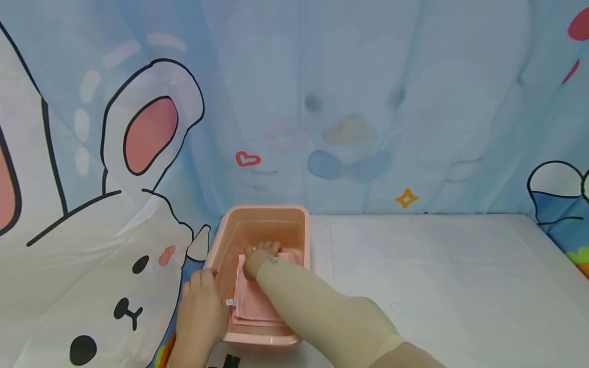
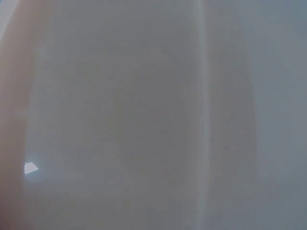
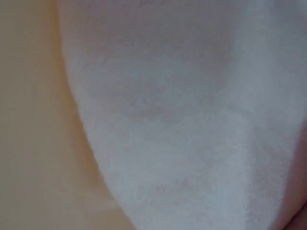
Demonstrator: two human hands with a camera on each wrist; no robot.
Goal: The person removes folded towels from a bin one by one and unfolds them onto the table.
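Note:
A pink rectangular plastic bin [image 1: 301, 225] stands before me, its wall filling the left wrist view. Inside it lies a folded pink cloth [image 1: 257, 305] with a small white tag at its left edge. My left hand [image 1: 201, 301] grips the bin's left rim, fingers bent over the edge. Reaching into the bin, my right hand [image 1: 261, 259] rests on the far part of the cloth with its fingers spread; its palm side is hidden. Close up in the right wrist view are the cloth [image 3: 177, 115] and, at the lower right, a bit of skin.
The bin stands on a white tabletop [image 1: 414, 286] that stretches away to the right. Behind it hangs a light blue printed curtain [image 1: 359, 76], with a rabbit drawing at left. A small black object [image 1: 231, 361] shows at the bottom edge.

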